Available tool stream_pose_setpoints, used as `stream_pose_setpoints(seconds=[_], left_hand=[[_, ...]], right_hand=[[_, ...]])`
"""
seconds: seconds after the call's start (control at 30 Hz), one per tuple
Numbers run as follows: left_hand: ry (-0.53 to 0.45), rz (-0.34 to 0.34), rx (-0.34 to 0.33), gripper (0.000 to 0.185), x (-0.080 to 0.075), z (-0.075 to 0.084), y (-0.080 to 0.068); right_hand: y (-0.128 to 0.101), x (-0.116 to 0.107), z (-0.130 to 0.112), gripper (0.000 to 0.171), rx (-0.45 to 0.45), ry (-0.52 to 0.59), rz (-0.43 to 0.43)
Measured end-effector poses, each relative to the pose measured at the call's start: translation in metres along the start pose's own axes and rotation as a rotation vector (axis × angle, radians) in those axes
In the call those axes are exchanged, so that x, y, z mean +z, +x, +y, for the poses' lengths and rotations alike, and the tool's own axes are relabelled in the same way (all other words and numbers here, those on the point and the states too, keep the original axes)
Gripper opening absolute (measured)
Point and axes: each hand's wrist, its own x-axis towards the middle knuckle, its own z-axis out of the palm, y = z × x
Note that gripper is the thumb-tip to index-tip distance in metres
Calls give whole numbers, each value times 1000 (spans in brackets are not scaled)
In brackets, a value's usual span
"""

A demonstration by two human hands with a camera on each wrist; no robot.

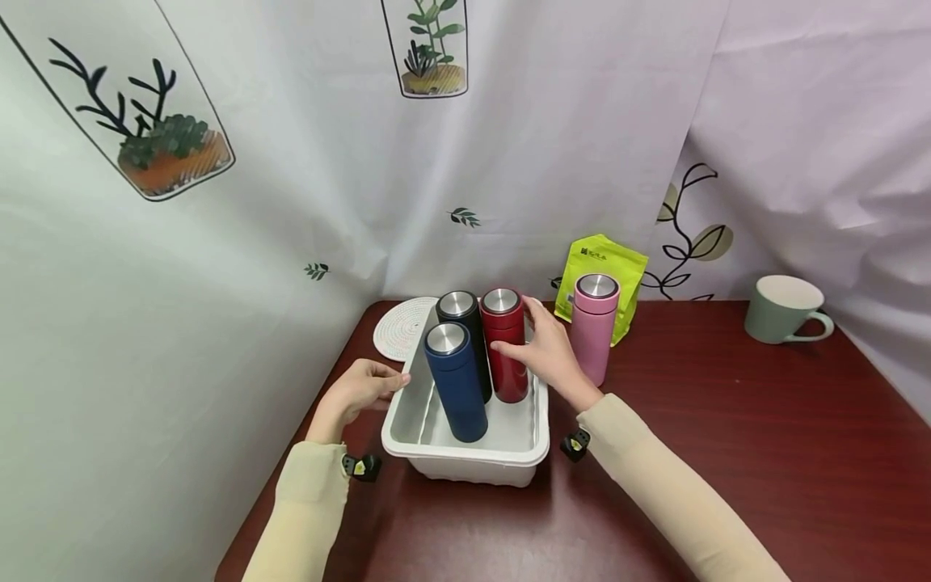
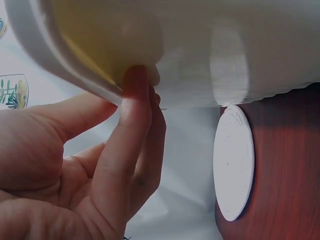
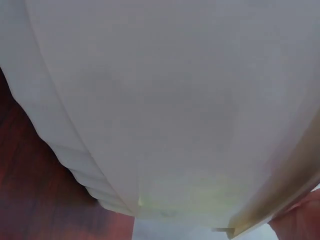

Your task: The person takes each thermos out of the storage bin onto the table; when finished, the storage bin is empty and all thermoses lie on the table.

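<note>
In the head view a white plastic basin (image 1: 473,469) stands on the table, with three thermos bottles upright inside. The red thermos (image 1: 511,381) is at the right, the black thermos (image 1: 474,325) at the back left and the blue thermos (image 1: 461,398) in front. My left hand (image 1: 360,386) pinches the basin's left rim; the left wrist view shows the thumb and fingers (image 2: 120,130) at that rim. With my right hand (image 1: 549,349) I grip the red thermos, thumb across its front, other fingers partly hidden behind. The basin's outer wall (image 3: 160,110) fills most of the right wrist view.
A pink thermos (image 1: 592,339) stands right of the basin, before a lime-green pouch (image 1: 627,279). Farther right is a pale green mug (image 1: 774,311). A round white woven mat (image 1: 396,330) lies behind the left hand. Fabric-covered walls border the table (image 1: 727,453) at the back and left.
</note>
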Motion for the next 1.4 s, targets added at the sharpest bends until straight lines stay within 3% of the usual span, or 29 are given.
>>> stream_pose_setpoints(seconds=[0.33, 0.9, 1.13, 1.4], left_hand=[[-1, 7, -7, 29, 0, 0, -1], [-5, 19, -8, 29, -1, 1, -3], [-7, 16, -10, 29, -2, 2, -2], [-3, 19, -15, 30, -2, 1, -3]], right_hand=[[1, 6, 1, 69, -37, -67, 1], [-6, 9, 0, 67, -19, -32, 91], [-13, 3, -5, 67, -27, -26, 155], [-22, -12, -21, 52, -63, -53, 220]])
